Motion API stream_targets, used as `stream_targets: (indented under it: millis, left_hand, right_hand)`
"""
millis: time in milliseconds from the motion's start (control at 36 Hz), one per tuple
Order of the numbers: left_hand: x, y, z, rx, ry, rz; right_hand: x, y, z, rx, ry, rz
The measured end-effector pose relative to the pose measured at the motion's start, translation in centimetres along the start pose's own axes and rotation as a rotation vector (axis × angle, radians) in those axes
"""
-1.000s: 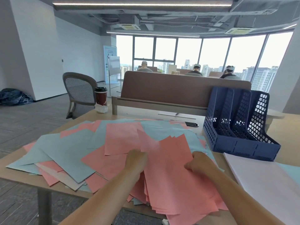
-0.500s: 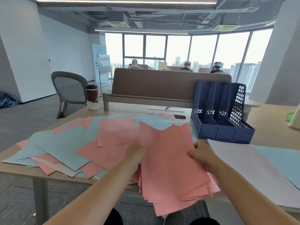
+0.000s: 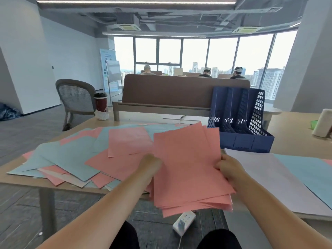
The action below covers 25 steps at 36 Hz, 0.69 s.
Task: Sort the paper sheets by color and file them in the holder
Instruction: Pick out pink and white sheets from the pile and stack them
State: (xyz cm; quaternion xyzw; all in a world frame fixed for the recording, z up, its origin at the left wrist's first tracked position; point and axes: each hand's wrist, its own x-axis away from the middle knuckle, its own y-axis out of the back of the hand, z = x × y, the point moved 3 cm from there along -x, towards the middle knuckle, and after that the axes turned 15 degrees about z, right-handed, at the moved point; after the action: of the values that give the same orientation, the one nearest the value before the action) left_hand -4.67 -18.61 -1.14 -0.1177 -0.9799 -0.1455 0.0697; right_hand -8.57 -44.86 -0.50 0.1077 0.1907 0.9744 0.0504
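Note:
I hold a stack of pink sheets [image 3: 186, 166] lifted off the desk and tilted up toward me. My left hand [image 3: 150, 164] grips its left edge and my right hand [image 3: 227, 168] grips its right edge. A loose spread of pink and light blue sheets [image 3: 75, 153] covers the desk to the left. The dark blue mesh file holder [image 3: 240, 121] with several slots stands upright behind the stack, to the right. A white pile [image 3: 269, 178] and a light blue pile [image 3: 309, 169] lie flat on the right.
A red cup [image 3: 101, 102] stands at the desk's far left corner, near a grey mesh chair [image 3: 77, 97]. A brown divider panel [image 3: 179, 92] runs along the back. A white roll [image 3: 322, 123] stands far right. A white power strip [image 3: 184, 220] lies on the floor.
Both hands have raised the pink stack from the spread and swung it rightward toward the holder, squaring its sheets. The view has turned to the right.

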Motion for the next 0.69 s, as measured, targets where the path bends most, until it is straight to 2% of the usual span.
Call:
stream_targets:
  millis: [194,278,417,583,694]
  left_hand:
    - [-0.6,0.6,0.1,0.211,0.001,0.071]
    - [-0.7,0.9,0.2,0.219,0.027,0.118]
    - [-1.9,3.8,-0.2,0.015,-0.068,-0.058]
    - [-3.3,8.7,0.5,-0.022,-0.075,-0.197]
    - [-4.9,12.4,1.4,0.066,-0.028,-0.255]
  right_hand:
    - [-0.5,0.6,0.4,-0.214,0.062,-0.02]
    - [-0.9,0.1,1.2,-0.289,0.087,0.011]
    - [-2.6,-2.1,2.6,-0.417,0.041,0.132]
    - [-6.7,-7.1,4.9,-0.31,-0.045,0.301]
    - [-10.9,-10.3,7.1,-0.123,0.02,0.293]
